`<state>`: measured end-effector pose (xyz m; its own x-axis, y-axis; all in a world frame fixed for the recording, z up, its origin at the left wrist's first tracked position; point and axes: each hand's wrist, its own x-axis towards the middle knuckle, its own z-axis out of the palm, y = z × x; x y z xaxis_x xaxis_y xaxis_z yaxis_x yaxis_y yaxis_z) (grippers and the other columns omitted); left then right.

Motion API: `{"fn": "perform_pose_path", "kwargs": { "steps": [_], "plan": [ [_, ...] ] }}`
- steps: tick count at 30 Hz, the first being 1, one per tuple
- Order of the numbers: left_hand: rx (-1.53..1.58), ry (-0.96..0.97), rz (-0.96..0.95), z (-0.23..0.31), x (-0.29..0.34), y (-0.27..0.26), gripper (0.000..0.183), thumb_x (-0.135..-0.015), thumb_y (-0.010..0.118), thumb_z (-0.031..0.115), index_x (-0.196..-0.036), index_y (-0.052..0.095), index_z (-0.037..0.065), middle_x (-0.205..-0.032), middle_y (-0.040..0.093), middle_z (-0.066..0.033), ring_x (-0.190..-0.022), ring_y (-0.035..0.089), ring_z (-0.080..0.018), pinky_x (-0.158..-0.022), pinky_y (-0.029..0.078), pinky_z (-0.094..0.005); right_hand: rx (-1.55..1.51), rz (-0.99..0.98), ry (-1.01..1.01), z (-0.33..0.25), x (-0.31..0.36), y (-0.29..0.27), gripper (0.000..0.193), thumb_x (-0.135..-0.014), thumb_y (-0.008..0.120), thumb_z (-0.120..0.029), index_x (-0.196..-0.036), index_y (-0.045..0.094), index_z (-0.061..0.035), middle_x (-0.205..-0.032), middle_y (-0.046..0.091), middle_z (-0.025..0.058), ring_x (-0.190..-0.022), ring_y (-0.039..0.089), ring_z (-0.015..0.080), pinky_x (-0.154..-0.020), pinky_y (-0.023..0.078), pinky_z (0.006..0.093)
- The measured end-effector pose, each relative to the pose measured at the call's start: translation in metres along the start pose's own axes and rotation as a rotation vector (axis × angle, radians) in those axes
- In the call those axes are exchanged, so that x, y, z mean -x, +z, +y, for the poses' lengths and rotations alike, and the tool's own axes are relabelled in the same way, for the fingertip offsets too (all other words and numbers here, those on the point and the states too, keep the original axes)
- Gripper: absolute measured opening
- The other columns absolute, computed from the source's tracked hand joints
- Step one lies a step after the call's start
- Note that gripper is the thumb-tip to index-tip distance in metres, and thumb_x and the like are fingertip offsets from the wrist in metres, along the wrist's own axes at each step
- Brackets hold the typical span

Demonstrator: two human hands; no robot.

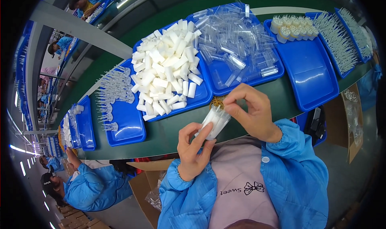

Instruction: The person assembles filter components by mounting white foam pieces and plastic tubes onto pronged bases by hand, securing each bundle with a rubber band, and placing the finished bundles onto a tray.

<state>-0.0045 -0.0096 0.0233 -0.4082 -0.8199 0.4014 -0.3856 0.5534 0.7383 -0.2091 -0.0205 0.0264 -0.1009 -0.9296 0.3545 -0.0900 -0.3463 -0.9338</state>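
Observation:
My left hand (193, 152) is closed around a bundle of clear plastic tubes (216, 122) with white pieces inside, held tilted at the table's near edge. Thumb and forefinger of my right hand (256, 111) pinch together at the bundle's upper right end; whatever lies between them is too small to make out. Just behind the bundle is a small heap of yellow-brown rubber bands (217, 101), partly hidden by it. Beyond my hands, a blue tray (209, 93) is heaped with white cylinders (165, 68), and another blue tray (279, 71) holds loose clear tubes (237, 40).
On the left, a blue tray (126, 137) carries thin white stemmed parts (114, 88). To the right, a blue tray (315, 84) has banded bundles (293, 27) at its far end, with trays of stemmed parts (335, 38) beyond. Cardboard boxes (341, 120) flank me. A co-worker (94, 185) sits left.

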Motion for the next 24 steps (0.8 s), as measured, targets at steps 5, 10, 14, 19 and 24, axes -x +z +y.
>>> {"fn": "perform_pose_path", "kwargs": {
  "steps": [5,10,14,19,24],
  "plan": [
    [0.074,-0.016,-0.035,0.005,-0.005,-0.002,0.048,-0.073,0.071,-0.005,-0.119,0.064,0.005,-0.113,0.049,-0.0143,-0.096,0.056,-0.0261,-0.083,0.05,-0.034,0.026,0.074,-0.139,-0.011,-0.001,0.001,0.01,-0.081,0.069,0.0,-0.089,0.065,-0.0008,-0.085,0.063,0.0083,-0.074,0.062,0.0132,-0.063,0.049,0.0246],
    [0.086,0.033,-0.042,0.001,-0.005,-0.001,0.047,-0.073,0.071,-0.005,-0.119,0.065,0.006,-0.113,0.049,-0.014,-0.098,0.055,-0.0257,-0.084,0.049,-0.0333,-0.112,0.032,-0.002,-0.015,-0.002,-0.003,0.012,-0.083,0.068,0.001,-0.094,0.063,0.0008,-0.09,0.062,0.0086,-0.082,0.058,0.0141,-0.073,0.046,0.0263],
    [0.054,0.074,-0.053,0.001,-0.006,0.001,0.045,-0.074,0.07,-0.004,-0.117,0.065,0.006,-0.113,0.049,-0.0143,-0.099,0.054,-0.0262,-0.085,0.048,-0.0342,-0.085,-0.025,0.017,-0.014,-0.002,-0.004,0.012,-0.083,0.067,0.0,-0.095,0.063,0.001,-0.089,0.062,0.0084,-0.083,0.057,0.0137,-0.074,0.046,0.0266],
    [0.068,-0.025,0.021,0.004,-0.004,0.003,0.041,-0.076,0.07,-0.002,-0.116,0.064,0.004,-0.113,0.05,-0.0147,-0.1,0.053,-0.0262,-0.086,0.047,-0.0361,-0.234,-0.032,0.108,-0.017,0.001,-0.005,0.016,-0.084,0.066,-0.002,-0.099,0.063,0.0032,-0.094,0.061,0.0096,-0.087,0.057,0.0146,-0.079,0.046,0.0271],
    [0.196,-0.033,0.175,-0.01,-0.001,0.008,0.051,-0.07,0.073,-0.006,-0.117,0.054,0.0,-0.118,0.046,-0.015,-0.104,0.052,-0.0247,-0.086,0.048,-0.0337,-0.19,-0.06,0.017,-0.011,-0.001,-0.017,0.023,-0.088,0.063,-0.007,-0.11,0.064,0.0002,-0.098,0.06,0.0093,-0.092,0.056,0.0156,-0.08,0.045,0.0278]
  ]
}}
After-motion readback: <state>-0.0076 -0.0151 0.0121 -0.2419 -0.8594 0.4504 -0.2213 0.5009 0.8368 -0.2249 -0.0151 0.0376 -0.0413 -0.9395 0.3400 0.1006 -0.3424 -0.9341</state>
